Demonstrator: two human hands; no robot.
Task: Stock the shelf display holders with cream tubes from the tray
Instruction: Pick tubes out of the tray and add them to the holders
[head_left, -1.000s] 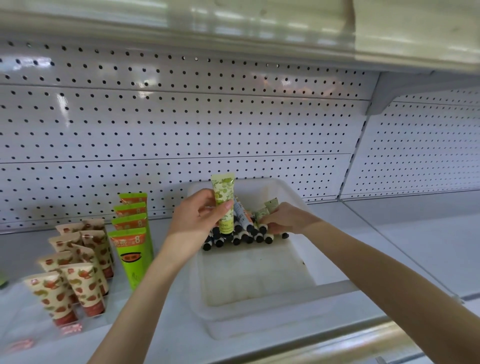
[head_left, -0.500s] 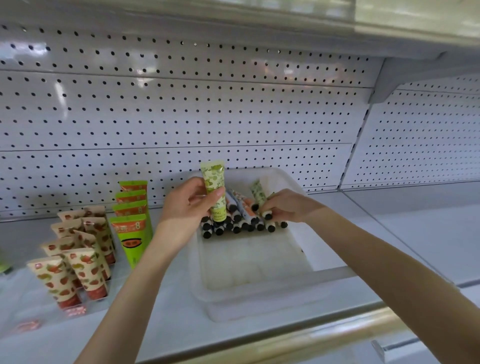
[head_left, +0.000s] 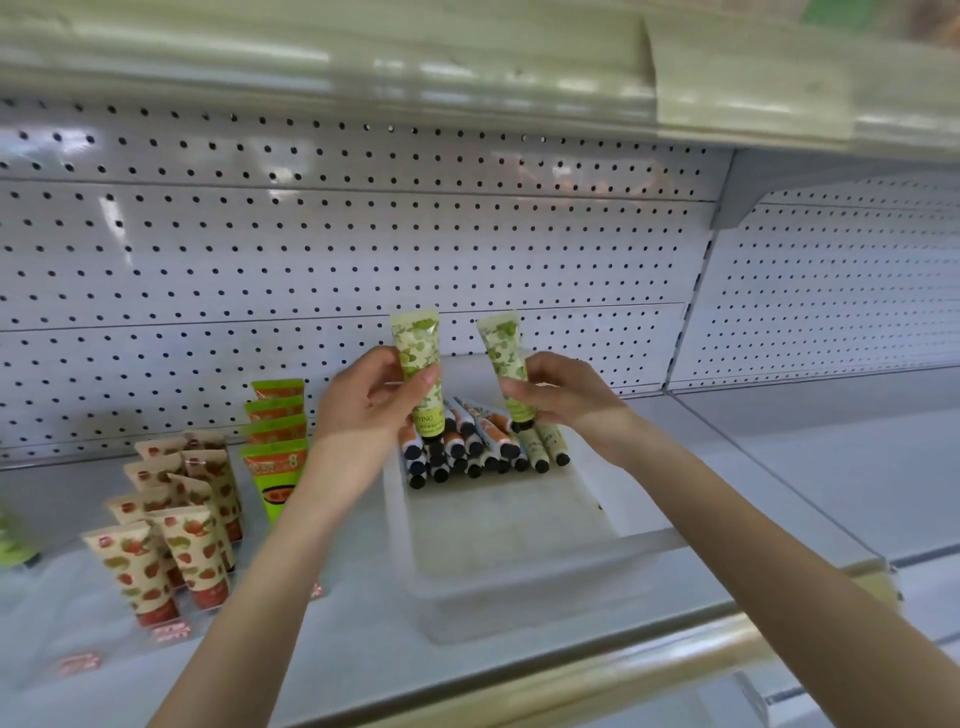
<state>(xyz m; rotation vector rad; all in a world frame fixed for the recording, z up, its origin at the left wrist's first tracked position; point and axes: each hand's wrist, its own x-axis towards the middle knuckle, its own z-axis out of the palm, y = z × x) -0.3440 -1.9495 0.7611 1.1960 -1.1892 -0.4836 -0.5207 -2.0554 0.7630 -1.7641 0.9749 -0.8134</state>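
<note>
Standing nearly upright above the white tray (head_left: 519, 587), one green cream tube (head_left: 418, 353) is gripped by the left hand (head_left: 369, 400) and a second green tube (head_left: 504, 348) by the right hand (head_left: 566, 397). The remaining tubes (head_left: 483, 449) are piled at the tray's far end.

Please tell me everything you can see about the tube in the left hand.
The tube is pale green with a darker leaf print and looks like soft plastic. Its flat crimped end points up; dark lettering sits near the lower end, whose cap I cannot make out. It stands almost upright above the far end of the tray. The left hand pinches its middle, one fingertip across the front.
</note>
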